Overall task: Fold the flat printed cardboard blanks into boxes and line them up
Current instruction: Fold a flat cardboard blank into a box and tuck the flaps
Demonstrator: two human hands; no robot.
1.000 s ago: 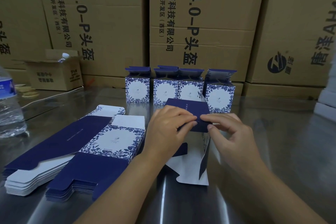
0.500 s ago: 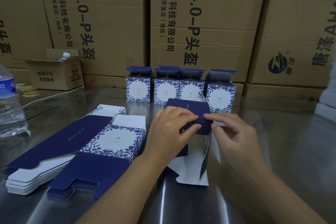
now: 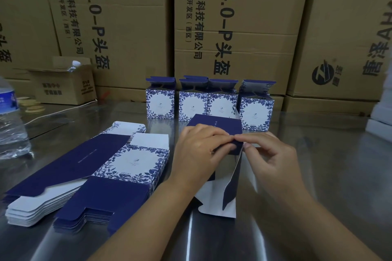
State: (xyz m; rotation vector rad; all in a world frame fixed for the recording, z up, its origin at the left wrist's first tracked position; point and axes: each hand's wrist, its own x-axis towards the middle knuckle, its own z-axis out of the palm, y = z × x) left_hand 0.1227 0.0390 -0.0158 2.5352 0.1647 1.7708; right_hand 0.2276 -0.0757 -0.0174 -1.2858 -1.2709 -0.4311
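A half-folded navy and white box (image 3: 220, 125) lies on its side on the steel table (image 3: 318, 176), its open white flaps pointing toward me. My left hand (image 3: 197, 152) holds its near edge with curled fingers. My right hand (image 3: 269, 154) pinches the same navy edge from the right, fingertips meeting the left hand's. A stack of flat printed blanks (image 3: 84, 171) lies to the left. Several folded boxes (image 3: 209, 101) with blue floral print stand in a row behind, top flaps up.
Large brown cartons (image 3: 233, 17) form a wall behind the table. A small open carton (image 3: 63, 85) sits at the back left. A water bottle (image 3: 10, 121) stands at the left edge. White stacked things (image 3: 381, 112) are at the right edge.
Both hands' fingertips have come closer together on the box's near navy edge. The box has hardly moved; the row and the stack are unchanged.
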